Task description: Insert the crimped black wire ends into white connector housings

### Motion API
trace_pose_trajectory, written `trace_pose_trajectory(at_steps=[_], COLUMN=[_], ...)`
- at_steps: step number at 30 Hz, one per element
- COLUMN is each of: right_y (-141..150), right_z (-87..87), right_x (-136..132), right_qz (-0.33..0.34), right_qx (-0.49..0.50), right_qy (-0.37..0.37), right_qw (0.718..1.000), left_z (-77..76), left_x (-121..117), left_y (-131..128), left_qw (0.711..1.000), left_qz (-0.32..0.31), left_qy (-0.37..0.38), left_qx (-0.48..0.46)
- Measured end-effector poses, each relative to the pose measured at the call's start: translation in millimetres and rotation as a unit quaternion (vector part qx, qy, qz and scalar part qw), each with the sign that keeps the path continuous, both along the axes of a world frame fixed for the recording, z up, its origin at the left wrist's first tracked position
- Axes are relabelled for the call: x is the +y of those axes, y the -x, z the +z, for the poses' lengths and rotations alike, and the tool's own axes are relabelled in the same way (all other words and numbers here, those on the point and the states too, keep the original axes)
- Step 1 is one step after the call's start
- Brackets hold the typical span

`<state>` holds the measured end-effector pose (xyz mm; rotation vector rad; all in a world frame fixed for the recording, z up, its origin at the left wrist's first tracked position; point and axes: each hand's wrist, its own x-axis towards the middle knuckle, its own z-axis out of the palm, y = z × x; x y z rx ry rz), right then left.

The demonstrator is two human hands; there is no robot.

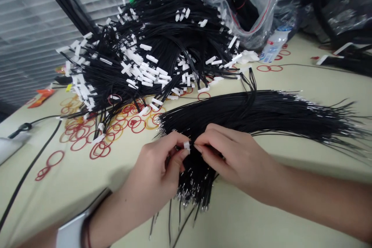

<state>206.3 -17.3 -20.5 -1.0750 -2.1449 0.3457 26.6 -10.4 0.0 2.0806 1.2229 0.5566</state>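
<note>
Head view, black wires (162,42), pale table (247,221), blinds (31,19)

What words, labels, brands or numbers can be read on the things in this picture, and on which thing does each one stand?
No word or number can be read here.
The label on the plastic water bottle: printed, but too small and blurred to read.
The white connectors on the black wires: no readable marks show.

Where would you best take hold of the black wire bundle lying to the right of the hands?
Probably mid-length on the black wire bundle, coming from above: the strands lie close together there, so one grip should gather most of them. Further right they fan out into loose ends, and the left hand and right hand occupy its left end.
</note>
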Motion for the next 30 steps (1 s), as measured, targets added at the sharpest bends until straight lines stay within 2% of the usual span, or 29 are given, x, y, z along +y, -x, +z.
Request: trace_pose_trajectory(at_steps=[2,4,7,10,13,18,25,30], right_y=[-3,-5,-6,-5,-6,-8,-3,-3], right_z=[1.1,2.7,3.5,-0.3,-6.8,-10.8,1.8,9.3], right_x=[1,0,-3,-5,-4,-2,-5,-8], right_qz=[0.01,0.001,-0.037,-0.032,-0.01,-0.01,-0.033,-0.022], right_qx=[0.028,0.039,0.016,-0.037,-0.087,-0.07,-0.164,-0.176], right_qy=[0.008,-0.021,-0.105,-0.131,-0.159,-0.141,-0.132,-0.159], right_qw=[1.0,0.999,0.994,0.99,0.983,0.988,0.977,0.971], left_z=[-0.1,0.7,2.4,3.2,2.8,2.9,4.2,5.2], left_x=[2,6,13,18,19,16,12,13], left_y=[0,0,0,1,1,0,1,-1], left_qw=[0.999,0.995,0.983,0.972,0.971,0.974,0.981,0.984], left_qz=[0.02,0.031,0.027,0.02,0.022,0.023,0.029,0.028], left_qy=[0.037,0.08,0.148,0.188,0.192,0.187,0.161,0.146], left_qx=[-0.026,-0.059,-0.107,-0.136,-0.138,-0.126,-0.104,-0.095])
